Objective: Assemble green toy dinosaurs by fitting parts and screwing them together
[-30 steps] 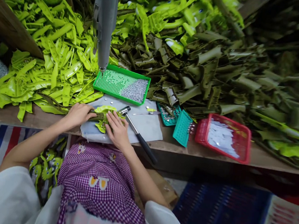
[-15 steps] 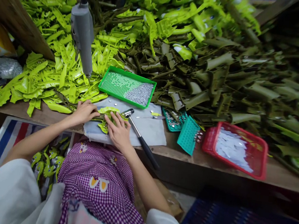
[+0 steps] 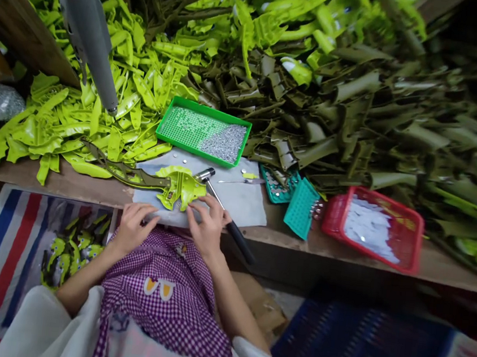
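On the grey cloth point(image 3: 243, 210) lies a lime-green plastic shell point(image 3: 178, 181) shaped like an animal's head, its hollow side up, joined to a long olive plastic handle point(image 3: 139, 176) that points left. My right hand point(image 3: 208, 226) has thumb and forefinger on the shell's lower right edge. Below the handle, my left hand point(image 3: 133, 229) is over the bench's front edge, fingers apart and nothing visible in them. A hammer point(image 3: 238, 241) slants beside my right hand, its metal head on the cloth. A thin metal tool point(image 3: 238, 180) rests farther right.
A green tray point(image 3: 200, 154) of small metal pieces stands behind the cloth. Teal trays point(image 3: 301, 208) and a red basket point(image 3: 413, 236) are to the right. Lime-green parts point(image 3: 65, 126) and olive parts point(image 3: 355, 122) are heaped behind. A grey power screwdriver point(image 3: 85, 37) hangs at left.
Both hands have come off the top of the shell toward me, the left one down below the handle. The shell and handle are now uncovered. The view has shifted slightly.
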`<action>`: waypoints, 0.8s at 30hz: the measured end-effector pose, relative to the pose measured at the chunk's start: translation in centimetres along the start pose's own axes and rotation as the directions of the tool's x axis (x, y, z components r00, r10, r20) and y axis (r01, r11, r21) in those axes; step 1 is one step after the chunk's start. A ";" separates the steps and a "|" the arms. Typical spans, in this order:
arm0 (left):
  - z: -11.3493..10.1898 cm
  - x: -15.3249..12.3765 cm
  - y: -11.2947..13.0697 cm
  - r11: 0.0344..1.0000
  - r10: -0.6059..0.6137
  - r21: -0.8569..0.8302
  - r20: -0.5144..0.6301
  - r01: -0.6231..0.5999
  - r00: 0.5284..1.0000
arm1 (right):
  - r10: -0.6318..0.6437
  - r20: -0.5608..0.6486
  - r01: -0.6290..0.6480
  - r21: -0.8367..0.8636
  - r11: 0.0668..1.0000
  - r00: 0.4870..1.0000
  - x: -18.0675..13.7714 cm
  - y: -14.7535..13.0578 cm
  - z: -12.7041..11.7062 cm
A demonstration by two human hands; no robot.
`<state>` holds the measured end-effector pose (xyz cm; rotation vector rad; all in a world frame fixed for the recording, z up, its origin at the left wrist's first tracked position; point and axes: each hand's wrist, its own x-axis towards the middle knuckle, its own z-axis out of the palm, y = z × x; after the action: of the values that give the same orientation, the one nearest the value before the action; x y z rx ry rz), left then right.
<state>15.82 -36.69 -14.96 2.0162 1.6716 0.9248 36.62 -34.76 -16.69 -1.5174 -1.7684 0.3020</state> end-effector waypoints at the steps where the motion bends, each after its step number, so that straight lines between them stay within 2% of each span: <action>1: 0.5 0.7 0.3 1.000 -0.004 -0.030 -0.002 0.004 1.000 | -0.013 0.031 0.013 -0.009 1.000 0.999 0.1 0.0 0.4; 5: 1.9 3.1 0.7 0.994 -0.010 -0.108 0.020 0.012 1.000 | -0.095 0.103 0.103 -0.069 0.992 0.990 0.8 0.0 1.6; 8: 2.3 3.5 0.8 0.989 0.006 -0.147 0.062 0.003 0.998 | -0.147 0.124 0.159 -0.099 0.982 0.981 1.8 -0.3 1.5; 10: 2.4 3.4 0.7 0.978 -0.007 -0.207 0.063 0.020 0.998 | -0.218 0.192 0.238 -0.084 0.968 0.957 3.0 -0.7 1.4; 12: 2.6 3.6 0.6 0.949 -0.075 -0.304 0.039 0.083 0.996 | -0.294 0.275 0.321 -0.056 0.945 0.915 4.4 -1.1 1.5; 14: 2.6 4.1 0.2 0.891 -0.202 -0.410 0.024 0.194 0.979 | -0.334 0.330 0.366 -0.036 0.930 0.883 5.6 -1.4 1.8; 16: 2.7 4.6 -0.2 0.812 -0.323 -0.494 0.061 0.310 0.944 | -0.349 0.356 0.381 -0.020 0.924 0.867 6.3 -1.4 2.2; 18: 2.8 5.1 -0.5 0.739 -0.390 -0.551 0.118 0.387 0.913 | -0.361 0.374 0.387 0.005 0.922 0.854 6.3 -1.4 2.4; 20: 2.9 5.3 -0.6 0.678 -0.435 -0.605 0.128 0.418 0.891 | -0.338 0.360 0.358 0.014 0.934 0.869 5.8 -1.4 2.5; 24: 3.2 5.2 -0.1 0.595 -0.541 -0.684 0.049 0.423 0.840 | -0.175 0.278 0.192 -0.038 0.981 0.944 4.6 -2.1 2.8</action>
<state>18.36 -31.29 -16.00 0.9428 1.5197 1.2648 33.21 -30.31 -15.43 -1.3936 -2.1412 0.3781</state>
